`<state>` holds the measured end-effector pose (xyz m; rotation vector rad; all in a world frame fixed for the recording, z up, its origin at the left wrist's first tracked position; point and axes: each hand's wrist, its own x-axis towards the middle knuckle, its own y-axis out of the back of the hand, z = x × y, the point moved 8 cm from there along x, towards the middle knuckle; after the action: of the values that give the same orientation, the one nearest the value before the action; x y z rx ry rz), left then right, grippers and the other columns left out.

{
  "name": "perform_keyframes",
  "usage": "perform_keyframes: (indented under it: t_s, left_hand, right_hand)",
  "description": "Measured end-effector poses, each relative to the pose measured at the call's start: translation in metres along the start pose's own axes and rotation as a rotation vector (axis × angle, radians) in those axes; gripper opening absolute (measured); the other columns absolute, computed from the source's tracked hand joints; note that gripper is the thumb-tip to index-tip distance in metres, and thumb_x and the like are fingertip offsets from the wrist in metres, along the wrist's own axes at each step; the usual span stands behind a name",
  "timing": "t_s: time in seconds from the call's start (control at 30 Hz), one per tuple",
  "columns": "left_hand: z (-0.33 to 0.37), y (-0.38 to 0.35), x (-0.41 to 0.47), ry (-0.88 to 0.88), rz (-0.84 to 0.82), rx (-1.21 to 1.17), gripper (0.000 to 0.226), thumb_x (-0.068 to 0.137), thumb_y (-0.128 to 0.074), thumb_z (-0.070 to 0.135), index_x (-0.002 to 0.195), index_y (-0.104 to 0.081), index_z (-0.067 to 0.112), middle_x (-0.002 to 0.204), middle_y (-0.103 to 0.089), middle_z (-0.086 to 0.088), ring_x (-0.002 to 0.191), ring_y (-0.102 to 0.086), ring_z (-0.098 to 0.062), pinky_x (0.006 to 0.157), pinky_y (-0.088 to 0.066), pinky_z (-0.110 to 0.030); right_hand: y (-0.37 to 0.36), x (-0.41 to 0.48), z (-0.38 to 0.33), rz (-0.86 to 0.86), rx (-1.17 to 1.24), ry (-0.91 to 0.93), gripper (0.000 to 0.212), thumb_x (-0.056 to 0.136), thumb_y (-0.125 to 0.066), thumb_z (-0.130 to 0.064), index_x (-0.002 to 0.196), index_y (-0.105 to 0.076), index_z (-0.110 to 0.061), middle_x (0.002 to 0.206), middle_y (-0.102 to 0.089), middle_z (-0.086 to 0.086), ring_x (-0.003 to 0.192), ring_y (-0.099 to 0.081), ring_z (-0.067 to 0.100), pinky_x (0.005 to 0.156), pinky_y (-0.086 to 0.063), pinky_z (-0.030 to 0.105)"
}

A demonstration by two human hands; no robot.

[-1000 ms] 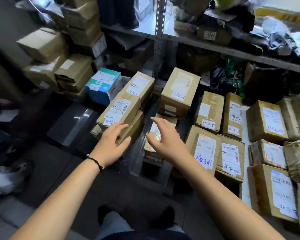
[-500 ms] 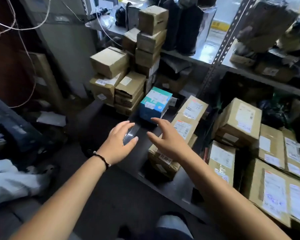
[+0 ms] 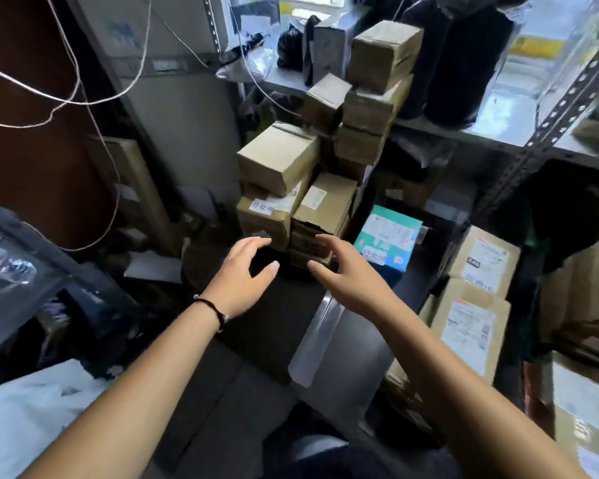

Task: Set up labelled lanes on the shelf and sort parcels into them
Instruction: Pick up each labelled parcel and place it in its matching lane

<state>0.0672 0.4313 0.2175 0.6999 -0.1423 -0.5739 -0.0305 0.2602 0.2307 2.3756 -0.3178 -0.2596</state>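
Dark shelf board (image 3: 270,326) spreads beneath both hands, with a gap of it showing between them. Left hand (image 3: 237,278) hovers with fingers loose, grasping nothing, just short of the stacked brown parcels (image 3: 277,160). Right hand (image 3: 350,278) is likewise released, with a teal parcel (image 3: 388,236) and labelled parcels (image 3: 471,326) crowding the right edge.

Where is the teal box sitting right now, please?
In the head view the teal box lies right of centre on the dark shelf, just right of the brown parcel stack and just beyond the right hand.
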Motion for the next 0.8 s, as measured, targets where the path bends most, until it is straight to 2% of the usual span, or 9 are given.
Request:
perform_keyframes:
  t_s: [0.13, 0.2, 0.27, 0.43, 0.53, 0.6, 0.67, 0.73, 0.8]
  left_hand:
    - [-0.030, 0.034, 0.055, 0.091, 0.012, 0.079, 0.046, 0.092, -0.066, 0.035, 0.135, -0.053, 0.031, 0.158, -0.017, 0.006, 0.146, -0.025, -0.019, 0.117, -0.032, -0.047]
    - [-0.039, 0.050, 0.081, 0.122, 0.020, 0.105, 0.047, 0.093, -0.065, 0.035, 0.137, -0.052, 0.029, 0.159, -0.016, 0.004, 0.147, -0.024, -0.018, 0.120, -0.026, -0.038]
    - [-0.049, 0.062, 0.106, 0.170, 0.006, 0.103, 0.049, 0.095, -0.062, 0.035, 0.141, -0.048, 0.026, 0.160, -0.016, 0.003, 0.147, -0.023, -0.014, 0.114, -0.018, -0.023]
    - [-0.060, 0.082, 0.160, 0.194, 0.031, 0.048, 0.053, 0.096, -0.061, 0.037, 0.144, -0.046, 0.019, 0.157, -0.025, -0.003, 0.145, -0.028, -0.014, 0.108, -0.016, -0.018]
    - [-0.069, 0.087, 0.196, 0.247, 0.013, -0.037, 0.065, 0.090, -0.063, 0.052, 0.145, -0.044, 0.021, 0.152, -0.033, -0.004, 0.137, -0.041, -0.018, 0.114, -0.028, -0.027]
    - [-0.075, 0.086, 0.219, 0.314, -0.018, -0.165, 0.083, 0.077, -0.062, 0.071, 0.144, -0.043, 0.025, 0.145, -0.044, 0.000, 0.126, -0.050, -0.016, 0.113, -0.039, -0.041]
    - [-0.082, 0.077, 0.239, 0.399, -0.064, -0.335, 0.083, 0.080, -0.061, 0.070, 0.145, -0.041, 0.023, 0.133, -0.051, 0.007, 0.115, -0.051, -0.010, 0.109, -0.042, -0.046]
    - [-0.085, 0.069, 0.258, 0.473, -0.132, -0.443, 0.077, 0.084, -0.059, 0.069, 0.143, -0.041, 0.022, 0.134, -0.047, 0.008, 0.122, -0.046, -0.017, 0.108, -0.042, -0.047]
    - [-0.083, 0.065, 0.278, 0.507, -0.201, -0.478, 0.073, 0.083, -0.055, 0.074, 0.136, -0.043, 0.026, 0.132, -0.042, 0.006, 0.130, -0.041, -0.024, 0.108, -0.042, -0.048]
  right_hand:
    - [-0.005, 0.062, -0.009, -0.007, 0.147, -0.065, 0.057, 0.096, -0.061, -0.039, 0.149, -0.044, -0.024, 0.146, -0.052, 0.000, 0.131, -0.051, 0.013, 0.112, -0.043, 0.036]
    - [-0.009, 0.089, -0.017, -0.018, 0.238, -0.094, 0.060, 0.094, -0.061, -0.043, 0.149, -0.044, -0.025, 0.146, -0.054, -0.001, 0.129, -0.054, 0.014, 0.111, -0.044, 0.040]
    - [-0.011, 0.113, -0.024, -0.008, 0.263, -0.104, 0.062, 0.093, -0.059, -0.046, 0.150, -0.043, -0.027, 0.150, -0.050, 0.000, 0.132, -0.052, 0.016, 0.111, -0.043, 0.042]
    - [-0.015, 0.153, -0.034, -0.015, 0.201, -0.129, 0.063, 0.097, -0.055, -0.044, 0.154, -0.033, -0.029, 0.158, -0.039, 0.002, 0.140, -0.044, 0.020, 0.114, -0.040, 0.041]
    - [-0.018, 0.180, -0.028, -0.012, 0.307, -0.259, 0.072, 0.097, -0.057, -0.043, 0.159, -0.024, -0.024, 0.155, -0.043, 0.006, 0.137, -0.047, 0.022, 0.111, -0.042, 0.040]
    - [-0.019, 0.194, -0.021, 0.053, 0.462, -0.387, 0.069, 0.097, -0.058, -0.040, 0.157, -0.028, -0.021, 0.140, -0.055, 0.005, 0.124, -0.054, 0.020, 0.104, -0.044, 0.037]
    - [-0.022, 0.200, -0.013, 0.105, 0.552, -0.487, 0.063, 0.097, -0.056, -0.040, 0.153, -0.033, -0.021, 0.140, -0.054, 0.004, 0.121, -0.053, 0.020, 0.104, -0.044, 0.039]
    - [-0.026, 0.202, -0.010, 0.113, 0.538, -0.531, 0.061, 0.098, -0.054, -0.041, 0.153, -0.033, -0.025, 0.136, -0.055, 0.002, 0.115, -0.054, 0.018, 0.100, -0.046, 0.039]
    - [-0.027, 0.205, -0.011, 0.123, 0.549, -0.559, 0.056, 0.098, -0.053, -0.042, 0.150, -0.037, -0.028, 0.124, -0.059, -0.001, 0.100, -0.058, 0.013, 0.087, -0.049, 0.036]
